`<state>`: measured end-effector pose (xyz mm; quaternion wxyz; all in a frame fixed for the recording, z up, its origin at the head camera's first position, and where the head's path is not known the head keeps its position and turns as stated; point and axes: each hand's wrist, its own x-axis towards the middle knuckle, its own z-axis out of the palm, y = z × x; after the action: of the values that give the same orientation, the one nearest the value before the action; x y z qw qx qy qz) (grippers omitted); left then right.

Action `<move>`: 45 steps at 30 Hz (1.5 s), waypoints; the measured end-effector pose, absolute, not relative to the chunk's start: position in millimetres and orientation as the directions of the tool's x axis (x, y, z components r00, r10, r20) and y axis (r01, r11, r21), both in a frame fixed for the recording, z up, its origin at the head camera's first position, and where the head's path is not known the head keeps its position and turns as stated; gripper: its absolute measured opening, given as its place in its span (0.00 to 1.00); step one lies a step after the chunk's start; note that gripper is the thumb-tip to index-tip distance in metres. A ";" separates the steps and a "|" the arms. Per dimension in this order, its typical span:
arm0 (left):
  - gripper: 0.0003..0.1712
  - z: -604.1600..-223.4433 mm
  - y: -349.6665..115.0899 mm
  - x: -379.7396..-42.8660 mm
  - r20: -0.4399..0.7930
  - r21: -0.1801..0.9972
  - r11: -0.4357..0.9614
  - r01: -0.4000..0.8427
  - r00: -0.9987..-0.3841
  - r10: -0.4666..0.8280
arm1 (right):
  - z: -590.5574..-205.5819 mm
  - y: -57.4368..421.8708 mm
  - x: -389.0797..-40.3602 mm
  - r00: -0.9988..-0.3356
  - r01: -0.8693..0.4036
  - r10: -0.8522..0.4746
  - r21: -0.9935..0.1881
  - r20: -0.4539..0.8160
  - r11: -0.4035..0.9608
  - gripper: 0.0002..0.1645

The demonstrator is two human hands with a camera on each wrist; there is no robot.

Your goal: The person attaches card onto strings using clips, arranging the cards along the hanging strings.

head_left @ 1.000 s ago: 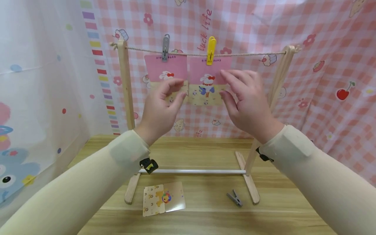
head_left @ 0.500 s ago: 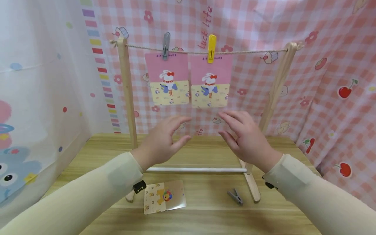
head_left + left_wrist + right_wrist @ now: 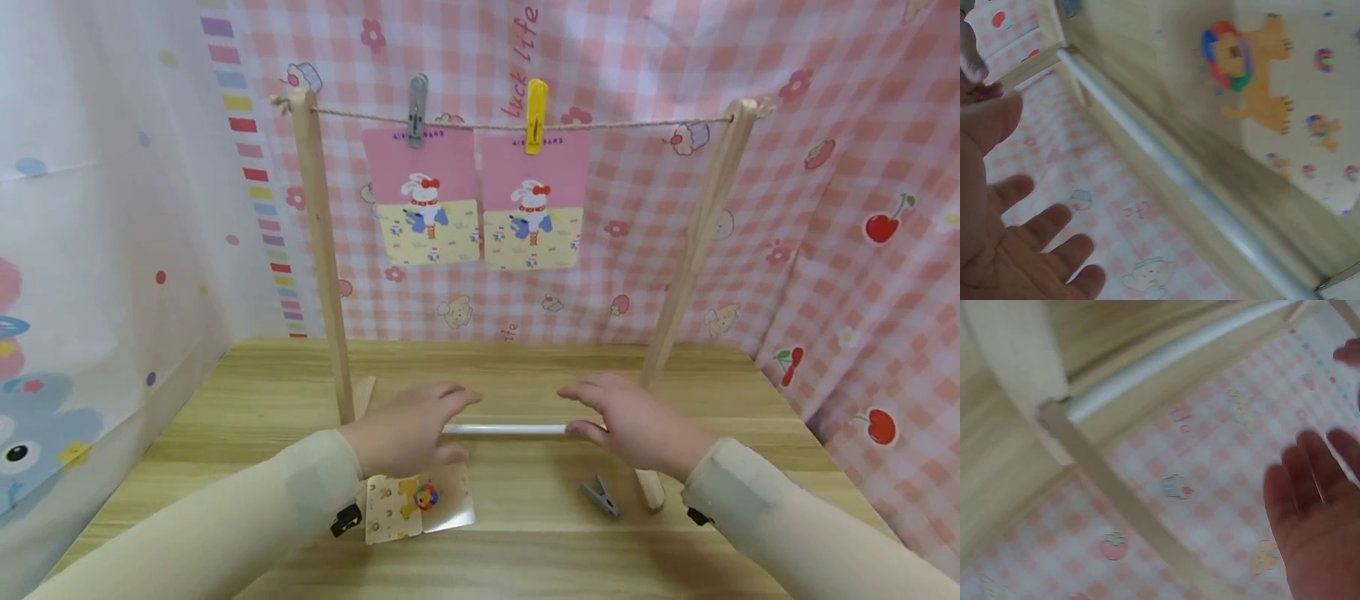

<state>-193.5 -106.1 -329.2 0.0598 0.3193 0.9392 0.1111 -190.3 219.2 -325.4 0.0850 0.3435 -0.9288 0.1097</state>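
Both hands hover above the table with nothing in them. My left hand [image 3: 408, 427], fingers loosely spread, is over the far edge of a tan lion card [image 3: 393, 508], also seen as a lion card [image 3: 1297, 81] in the left wrist view. My right hand [image 3: 630, 421] has relaxed fingers and is nearest a loose grey clothespin [image 3: 601, 497] lying on the table. Two pink and yellow rabbit cards hang from the string [image 3: 637, 125]: the left card [image 3: 423, 179] by a grey clothespin [image 3: 417, 111], the right card [image 3: 534, 233] by a yellow clothespin [image 3: 536, 117].
A wooden frame has a left post [image 3: 324, 250], a right post [image 3: 701, 242] and a white crossbar [image 3: 506, 429] low between them. The wooden table [image 3: 525, 558] ends at a pink checked cloth [image 3: 637, 308]; a white patterned curtain [image 3: 112, 250] hangs at the left.
Both hands have come down from beside the hanging cards to low over the table. The hanging cards, clothespins and lion card have stayed in place.
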 end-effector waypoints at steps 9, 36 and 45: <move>0.42 -349.6 -116.6 -187.0 -0.200 0.235 0.808 0.541 -0.786 0.585 | -354.9 243.6 -182.4 -0.707 -0.697 -0.706 -0.197 0.035 0.689 0.26; 0.41 -364.9 -122.5 -183.8 -0.232 0.231 0.810 0.540 -0.778 0.584 | -392.6 253.5 -175.4 -0.727 -0.662 -0.686 -0.252 -0.010 0.706 0.15; 0.44 -371.0 -121.0 -185.0 -0.238 0.209 0.811 0.547 -0.776 0.584 | -394.7 253.3 -174.2 -0.770 -0.594 -0.635 -0.294 -0.062 0.749 0.18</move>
<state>-185.0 -121.0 -371.0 0.1470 0.3008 0.9401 0.0641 -174.2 253.3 -394.7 -0.0789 0.3297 -0.9318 0.1296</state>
